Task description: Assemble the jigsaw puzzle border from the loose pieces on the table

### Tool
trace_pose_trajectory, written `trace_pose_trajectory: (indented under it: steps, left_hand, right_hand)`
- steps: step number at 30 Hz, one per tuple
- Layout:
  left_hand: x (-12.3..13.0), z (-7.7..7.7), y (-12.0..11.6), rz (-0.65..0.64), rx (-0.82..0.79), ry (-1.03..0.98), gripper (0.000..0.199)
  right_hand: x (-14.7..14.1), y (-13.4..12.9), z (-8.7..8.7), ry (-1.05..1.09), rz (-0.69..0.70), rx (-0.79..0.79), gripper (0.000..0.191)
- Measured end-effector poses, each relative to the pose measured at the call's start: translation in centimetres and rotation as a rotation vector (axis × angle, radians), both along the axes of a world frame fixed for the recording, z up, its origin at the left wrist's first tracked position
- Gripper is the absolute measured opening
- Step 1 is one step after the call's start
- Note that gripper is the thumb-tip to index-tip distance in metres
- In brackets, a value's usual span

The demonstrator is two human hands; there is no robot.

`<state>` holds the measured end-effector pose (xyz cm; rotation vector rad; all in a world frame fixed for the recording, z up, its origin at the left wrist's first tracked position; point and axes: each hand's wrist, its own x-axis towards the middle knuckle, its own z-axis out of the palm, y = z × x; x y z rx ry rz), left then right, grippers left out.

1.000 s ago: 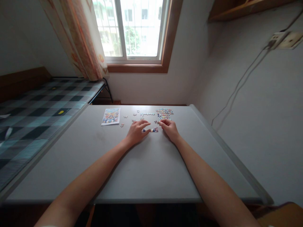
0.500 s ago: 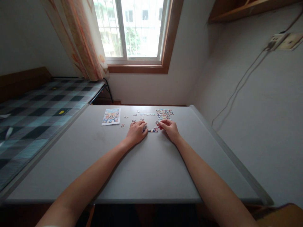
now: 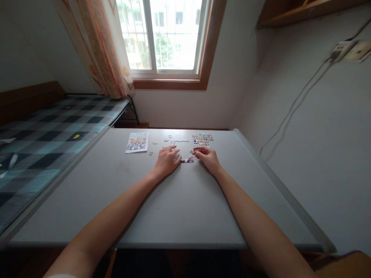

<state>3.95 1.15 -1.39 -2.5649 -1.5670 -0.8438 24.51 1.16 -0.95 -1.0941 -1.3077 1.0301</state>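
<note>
My right hand (image 3: 206,155) pinches a small jigsaw piece (image 3: 192,151) between thumb and fingertips, just above the right end of a joined strip of dark puzzle pieces (image 3: 187,160). At the strip's left end rests my left hand (image 3: 168,159), its fingers apart and partly covering some pieces. Behind the hands lies a second joined row of pale pieces (image 3: 181,140). A heap of loose jigsaw pieces (image 3: 202,139) sits beyond my right hand. Several single pieces, one of them a reddish piece (image 3: 150,153), are scattered to the left.
A printed picture sheet (image 3: 137,143) lies at the left back of the grey table (image 3: 174,208). The table's right edge runs beside a wall with a hanging cable (image 3: 292,104). To the left stands a bed with a checked cover (image 3: 72,123); a window is ahead.
My left hand's fingers have lifted and spread slightly. My right hand stays almost where it was with the piece. The whole view has shifted a little.
</note>
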Motion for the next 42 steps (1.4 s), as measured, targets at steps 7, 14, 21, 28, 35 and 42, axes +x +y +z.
trace_pose_trajectory:
  steps: [7, 14, 21, 28, 35, 42]
  left_hand:
    - [-0.1, -0.2, 0.0, -0.016, -0.049, 0.057, 0.036]
    - [-0.1, 0.0, -0.1, -0.013, -0.061, 0.049, 0.040]
    - [-0.2, 0.5, -0.5, -0.011, -0.065, 0.006, 0.041]
    - [-0.4, 0.7, -0.1, -0.110, 0.082, -0.082, 0.024]
    - [-0.5, 0.6, -0.2, -0.260, 0.126, -0.052, 0.024]
    - [-0.5, 0.6, -0.1, -0.301, 0.128, -0.070, 0.026]
  right_hand:
    - [-0.1, 0.0, -0.1, -0.008, -0.014, -0.003, 0.025]
    - [-0.2, 0.0, -0.1, -0.009, -0.005, -0.003, 0.024]
    - [-0.2, -0.1, -0.1, -0.024, 0.011, -0.002, 0.025]
    - [-0.7, -0.2, -0.5, -0.052, 0.083, 0.059, 0.022]
    - [-0.9, -0.5, -0.5, -0.137, 0.084, 0.102, 0.024]
    - [-1.0, -0.9, -0.2, -0.228, 0.085, 0.107, 0.023]
